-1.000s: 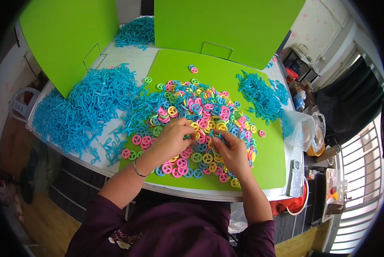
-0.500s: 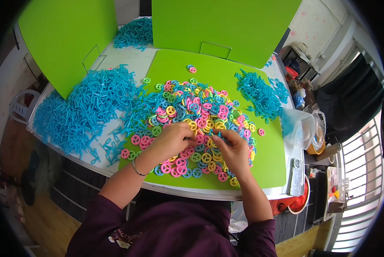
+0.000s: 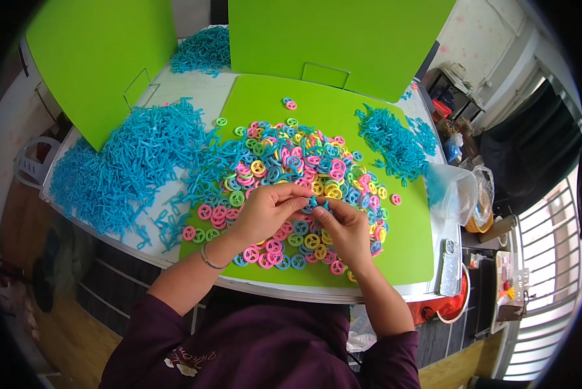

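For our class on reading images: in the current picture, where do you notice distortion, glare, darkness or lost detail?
Head view: the white table's front edge bows; head view: the barred window glares nearly white, beside a dark curtain; head view: the small blue parts at the fingers show little detail.

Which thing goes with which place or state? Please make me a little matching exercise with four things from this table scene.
Column one:
1. Multicoloured wheels
2. Largest blue heap
3. Silver bracelet
4. Right hand

Column two:
A. Around the left wrist
B. Thumb and forefinger at a small blue piece
C. Spread over the flat green board
D. On the person's left, mostly on the white tabletop

Right pairs: 1-C, 2-D, 3-A, 4-B.
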The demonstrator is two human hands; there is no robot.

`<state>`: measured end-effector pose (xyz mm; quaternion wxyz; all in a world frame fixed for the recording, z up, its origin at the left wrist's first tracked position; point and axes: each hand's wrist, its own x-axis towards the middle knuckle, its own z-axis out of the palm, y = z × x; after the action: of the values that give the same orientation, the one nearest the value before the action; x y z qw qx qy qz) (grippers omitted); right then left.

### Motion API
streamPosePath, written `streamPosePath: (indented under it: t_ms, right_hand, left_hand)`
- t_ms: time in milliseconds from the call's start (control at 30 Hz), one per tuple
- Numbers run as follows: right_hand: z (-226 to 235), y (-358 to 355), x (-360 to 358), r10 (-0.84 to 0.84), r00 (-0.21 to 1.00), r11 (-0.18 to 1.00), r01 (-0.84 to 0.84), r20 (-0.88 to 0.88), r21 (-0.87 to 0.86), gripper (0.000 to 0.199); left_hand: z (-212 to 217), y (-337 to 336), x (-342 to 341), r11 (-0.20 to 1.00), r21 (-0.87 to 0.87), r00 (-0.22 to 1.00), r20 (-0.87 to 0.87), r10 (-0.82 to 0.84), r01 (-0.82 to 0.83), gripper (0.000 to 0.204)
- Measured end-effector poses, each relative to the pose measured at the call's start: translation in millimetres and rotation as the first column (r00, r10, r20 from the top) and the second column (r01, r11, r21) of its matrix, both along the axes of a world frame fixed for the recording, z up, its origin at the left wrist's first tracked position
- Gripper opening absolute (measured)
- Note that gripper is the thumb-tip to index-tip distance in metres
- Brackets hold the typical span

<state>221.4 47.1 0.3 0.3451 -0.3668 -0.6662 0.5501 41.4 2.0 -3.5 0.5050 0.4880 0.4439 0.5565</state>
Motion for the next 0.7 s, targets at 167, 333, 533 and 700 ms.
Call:
streamPosePath:
  t_ms: [167, 333, 533, 700]
  right_hand:
    - [-1.6, -1.4, -2.0, 0.01, 0.999, 0.998, -0.012, 0.032, 0.054, 0.025]
    - [12.0, -7.7, 0.7, -0.118, 0.93, 0.771, -0.135, 0.349, 0.622, 0.025]
    - [1.9, -4.7, -3.9, -0.032, 0.999, 0.999, 0.032, -0.014, -0.005, 0.03]
    - [4.2, -5.7, -6.9, 0.001, 0.993, 0.997, -0.01, -0.117, -0.079, 0.031]
  left_hand:
    - [-6.8, -1.7, 2.9, 0.985, 0.129, 0.991, -0.047, 0.123, -0.116, 0.012]
    - [-1.2, -8.0, 8.0, 0.973, 0.129, 0.931, -0.29, 0.223, -0.193, 0.011]
    - [-8.9, -0.9, 10.5, 0.963, 0.19, 0.969, -0.119, 0.215, -0.19, 0.014]
    - [-3.8, 0.6, 1.0, 0.998, -0.017, 0.986, 0.149, 0.069, -0.067, 0.016]
